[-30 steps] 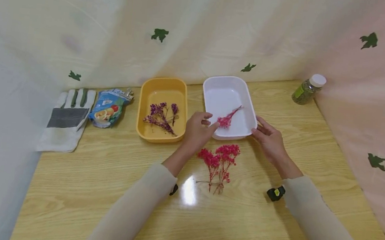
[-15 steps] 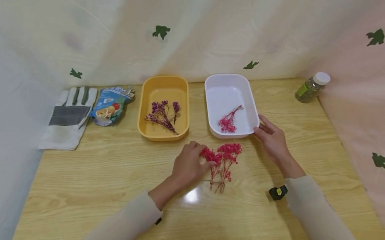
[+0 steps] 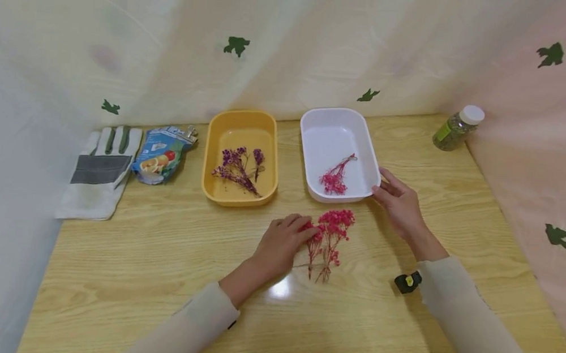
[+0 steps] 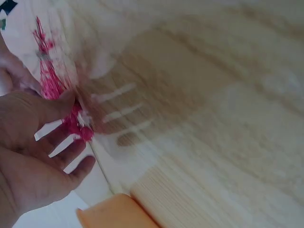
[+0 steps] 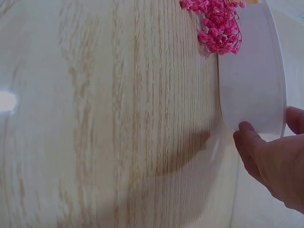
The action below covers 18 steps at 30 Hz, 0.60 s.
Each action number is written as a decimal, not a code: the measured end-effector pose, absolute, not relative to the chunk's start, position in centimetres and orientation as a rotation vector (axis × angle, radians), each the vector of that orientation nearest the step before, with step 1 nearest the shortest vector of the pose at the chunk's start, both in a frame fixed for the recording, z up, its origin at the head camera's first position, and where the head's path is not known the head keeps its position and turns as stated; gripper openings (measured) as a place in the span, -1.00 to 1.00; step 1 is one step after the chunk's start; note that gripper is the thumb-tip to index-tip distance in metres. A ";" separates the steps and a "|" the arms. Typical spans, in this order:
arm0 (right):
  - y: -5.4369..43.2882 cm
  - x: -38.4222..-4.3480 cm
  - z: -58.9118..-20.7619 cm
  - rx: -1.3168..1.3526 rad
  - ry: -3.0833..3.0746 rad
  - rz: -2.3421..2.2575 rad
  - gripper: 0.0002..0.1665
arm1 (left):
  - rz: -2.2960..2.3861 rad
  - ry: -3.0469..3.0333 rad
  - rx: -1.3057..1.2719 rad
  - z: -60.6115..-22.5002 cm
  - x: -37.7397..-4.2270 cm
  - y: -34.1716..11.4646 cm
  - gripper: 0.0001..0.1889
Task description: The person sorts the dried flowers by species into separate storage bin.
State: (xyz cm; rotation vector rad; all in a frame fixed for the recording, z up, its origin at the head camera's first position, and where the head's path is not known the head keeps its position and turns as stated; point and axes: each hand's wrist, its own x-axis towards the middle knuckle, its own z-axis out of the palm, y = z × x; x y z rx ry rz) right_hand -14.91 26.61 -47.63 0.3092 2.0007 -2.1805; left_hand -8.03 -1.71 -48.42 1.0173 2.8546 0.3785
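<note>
My left hand (image 3: 278, 247) is at the flower head of the left pink dried flower sprig (image 3: 314, 248), pinching it between thumb and forefinger while the other fingers stay spread. In the left wrist view, pink blossoms (image 4: 78, 126) show just under the thumb, and the forefinger is mostly hidden. Beside that sprig on the table lies a second pink dried flower sprig (image 3: 336, 221). My right hand (image 3: 400, 207) grips the near right corner of the white basin (image 3: 311, 145), thumb at the rim and fingers around the outer wall. Inside the basin rests another pink sprig (image 3: 335, 178).
To the left of the white basin stands a yellow basin (image 3: 207, 163) with purple dried flowers (image 3: 235, 166). Farther left are a blue pouch (image 3: 159, 156) with a metal clip and a work glove (image 3: 99, 176). A white-capped jar (image 3: 456, 128) stands at the back right, before the curtain (image 3: 296, 41).
My left hand has left the white basin's near edge and come down to the pink sprigs on the table, its thumb closing in. The right hand keeps its place on the basin.
</note>
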 end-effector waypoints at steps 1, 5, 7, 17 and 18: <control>26.6 -14.9 -47.6 0.309 1.998 -2.179 -0.29 | 0.393 2.851 1.014 -48.5 -8.2 -1.9 -0.45; 26.6 -14.9 -47.6 0.311 1.995 -2.174 -0.29 | 0.491 2.854 0.962 -48.9 -8.9 -2.4 -0.54; 26.6 -14.9 -47.6 0.309 1.999 -2.173 -0.29 | 0.537 2.845 0.935 -49.1 -9.2 -2.7 -0.56; 26.6 -15.0 -47.6 0.308 1.990 -2.189 -0.28 | 0.806 2.820 0.771 -49.0 -9.1 -3.5 -0.67; 26.5 -15.0 -47.6 0.309 1.985 -2.196 -0.28 | 0.832 2.826 0.757 -48.9 -9.0 -3.6 -0.67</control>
